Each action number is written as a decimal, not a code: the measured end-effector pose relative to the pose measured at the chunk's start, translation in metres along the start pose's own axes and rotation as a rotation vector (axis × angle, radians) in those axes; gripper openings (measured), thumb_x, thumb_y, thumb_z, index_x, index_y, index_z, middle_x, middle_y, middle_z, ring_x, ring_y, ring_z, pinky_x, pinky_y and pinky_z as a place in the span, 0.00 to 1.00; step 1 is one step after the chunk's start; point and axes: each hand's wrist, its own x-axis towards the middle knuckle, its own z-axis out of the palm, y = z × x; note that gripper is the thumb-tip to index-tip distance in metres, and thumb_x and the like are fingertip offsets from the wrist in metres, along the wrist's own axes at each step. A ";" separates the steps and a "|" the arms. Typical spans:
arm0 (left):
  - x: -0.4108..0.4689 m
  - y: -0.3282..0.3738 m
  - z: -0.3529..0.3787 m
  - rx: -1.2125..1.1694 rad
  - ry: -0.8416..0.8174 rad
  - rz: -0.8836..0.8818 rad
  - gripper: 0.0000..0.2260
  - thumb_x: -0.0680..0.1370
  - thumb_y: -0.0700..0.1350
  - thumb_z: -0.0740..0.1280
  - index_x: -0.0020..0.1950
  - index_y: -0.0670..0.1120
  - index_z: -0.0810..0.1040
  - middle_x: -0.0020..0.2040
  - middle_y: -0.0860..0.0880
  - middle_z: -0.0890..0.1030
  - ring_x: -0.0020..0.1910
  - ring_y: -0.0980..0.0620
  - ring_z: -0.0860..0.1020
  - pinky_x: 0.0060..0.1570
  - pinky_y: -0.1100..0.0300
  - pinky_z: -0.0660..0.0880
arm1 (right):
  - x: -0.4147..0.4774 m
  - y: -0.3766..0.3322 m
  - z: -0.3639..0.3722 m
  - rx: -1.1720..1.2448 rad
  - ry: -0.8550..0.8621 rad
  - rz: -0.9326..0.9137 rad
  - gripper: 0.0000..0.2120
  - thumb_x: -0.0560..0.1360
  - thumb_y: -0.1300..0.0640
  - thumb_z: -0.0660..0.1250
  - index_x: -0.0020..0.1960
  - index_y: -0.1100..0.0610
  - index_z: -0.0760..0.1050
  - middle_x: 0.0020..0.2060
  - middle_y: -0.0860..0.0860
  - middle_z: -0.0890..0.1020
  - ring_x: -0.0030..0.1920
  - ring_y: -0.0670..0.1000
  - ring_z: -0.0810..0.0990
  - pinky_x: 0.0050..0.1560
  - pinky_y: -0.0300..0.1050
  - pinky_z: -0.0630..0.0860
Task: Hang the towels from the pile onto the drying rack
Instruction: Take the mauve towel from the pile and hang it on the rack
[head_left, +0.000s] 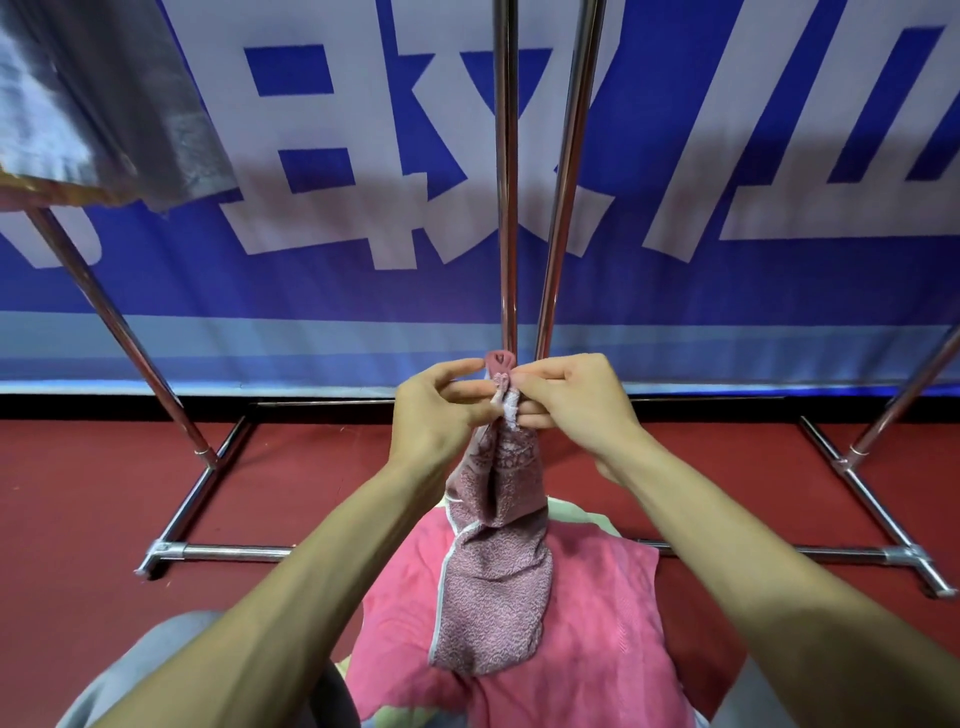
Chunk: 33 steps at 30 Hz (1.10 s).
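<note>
L hand (441, 410) + R hand (571, 400) meet at frame centre. Both sets of fingers (540, 384) clenched, pinching the top corner of the dusty-pink patterned towel w/ white trim (493, 597). The rest hangs straight down, lower end over the bright pink towel (597, 623) of the pile, bottom centre. Pale green towel (587, 519) peeks out under that. Chrome tube drying rack (506, 208) just behind my hands, uprights up centre frame. Grey towel (119, 104) hangs upper left. Blue-white banner (727, 286) behind, red floor (104, 493) below.

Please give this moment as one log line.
left hand: pinches towel top; right hand: pinches towel top; towel: hangs over pile; rack: towel not yet on it
</note>
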 end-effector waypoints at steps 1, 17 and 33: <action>-0.001 -0.001 -0.001 0.032 -0.024 0.014 0.23 0.67 0.24 0.70 0.58 0.43 0.76 0.41 0.49 0.84 0.38 0.56 0.82 0.38 0.69 0.77 | -0.001 0.000 -0.001 0.002 0.010 -0.003 0.06 0.76 0.60 0.67 0.45 0.60 0.83 0.38 0.56 0.85 0.37 0.49 0.85 0.40 0.39 0.82; 0.011 0.016 -0.025 0.138 -0.153 0.097 0.23 0.71 0.23 0.62 0.60 0.44 0.69 0.47 0.48 0.81 0.44 0.53 0.78 0.44 0.66 0.73 | 0.007 -0.003 -0.020 -0.225 -0.018 -0.130 0.04 0.74 0.58 0.71 0.47 0.56 0.83 0.38 0.51 0.86 0.38 0.49 0.84 0.46 0.48 0.83; 0.007 0.016 -0.025 0.241 -0.217 0.345 0.09 0.73 0.44 0.73 0.40 0.43 0.74 0.33 0.53 0.78 0.35 0.56 0.73 0.38 0.58 0.71 | 0.000 -0.012 -0.029 -0.211 -0.074 -0.330 0.08 0.75 0.57 0.70 0.54 0.55 0.80 0.40 0.51 0.85 0.41 0.42 0.81 0.51 0.42 0.77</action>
